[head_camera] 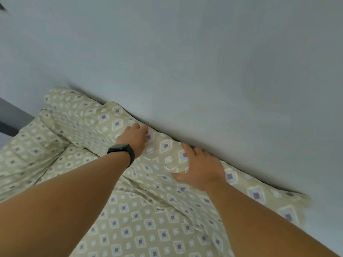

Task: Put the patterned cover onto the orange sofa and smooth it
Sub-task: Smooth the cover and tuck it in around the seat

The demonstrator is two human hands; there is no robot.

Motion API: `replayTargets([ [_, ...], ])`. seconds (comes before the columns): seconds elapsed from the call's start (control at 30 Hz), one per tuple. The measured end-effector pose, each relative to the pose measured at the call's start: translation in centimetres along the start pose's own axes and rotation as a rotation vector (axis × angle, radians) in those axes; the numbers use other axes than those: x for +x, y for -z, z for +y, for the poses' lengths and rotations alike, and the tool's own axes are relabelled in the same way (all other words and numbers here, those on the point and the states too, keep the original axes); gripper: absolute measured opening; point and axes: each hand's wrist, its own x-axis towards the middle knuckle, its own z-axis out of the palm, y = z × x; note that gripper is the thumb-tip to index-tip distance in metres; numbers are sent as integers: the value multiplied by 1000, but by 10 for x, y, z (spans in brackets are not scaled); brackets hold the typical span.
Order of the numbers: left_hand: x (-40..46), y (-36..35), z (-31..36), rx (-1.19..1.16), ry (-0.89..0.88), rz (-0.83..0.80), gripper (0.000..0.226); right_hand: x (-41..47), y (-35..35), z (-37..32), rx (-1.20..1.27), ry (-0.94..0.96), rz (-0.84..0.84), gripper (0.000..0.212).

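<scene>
The patterned cover (141, 219), beige with purple diamonds and white circles, lies draped over the whole sofa, so none of the orange shows. My left hand (134, 137), with a black watch on the wrist, lies palm down on the cover at the top of the backrest, fingers reaching toward the wall. My right hand (200, 166) presses flat on the cover a little to the right along the same top edge, thumb spread out toward the seat side. Folds and creases run through the fabric below both hands.
A plain pale grey wall (204, 62) stands directly behind the sofa back. The covered armrest (55, 119) rises at the left. A dark strip of floor or furniture (9, 117) shows at the far left edge.
</scene>
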Motion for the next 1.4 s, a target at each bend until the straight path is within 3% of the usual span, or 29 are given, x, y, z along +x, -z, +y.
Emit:
replayTargets([
  [0.1, 12, 4, 6, -74, -24, 111, 6, 0, -1, -1, 19, 1, 23, 114],
  [0.2, 25, 1, 19, -254, -20, 278, 12, 1, -4, 0, 59, -28, 79, 106],
  [0.33, 32, -23, 14, -77, -174, 174, 15, 3, -12, -3, 23, -58, 253, 79],
  [0.43, 39, -28, 3, -32, -148, 62, 40, 3, -15, -2, 23, -58, 291, 70],
  [0.53, 45, -36, 0, -29, -93, -11, 46, 4, -16, -3, -3, -56, 298, 66],
  [0.7, 45, -48, 5, -57, -80, 113, 50, 10, -21, 0, -12, -34, 361, 57],
  [0.87, 15, -58, 17, -132, 14, 316, 50, 2, -24, -5, -137, -31, 548, 36],
  [0.97, -45, -70, 37, -330, 25, 410, 46, -16, -17, -13, -182, 81, 634, 24],
  [1.03, -94, -92, 53, -512, 39, 444, 43, -45, -30, -21, -166, 301, 657, 21],
  [1.1, -145, -130, 66, -658, 87, 380, 45, -97, -62, -26, -180, 551, 561, 18],
  [1.17, -185, -179, 70, -640, 60, 153, 42, -145, -105, -21, -187, 650, 415, 18],
  [1.23, -218, -227, 72, -631, 39, -191, 36, -185, -154, -14, -126, 520, 183, 20],
  [1.3, -241, -263, 74, -633, 68, -518, 33, -214, -191, -3, -102, 269, -138, 27],
  [1.33, -251, -280, 77, -627, 76, -627, 35, -223, -215, 8, -121, 156, -326, 31],
  [1.4, -264, -311, 83, -569, 55, -759, 41, -237, -258, 33, -180, 65, -542, 38],
])
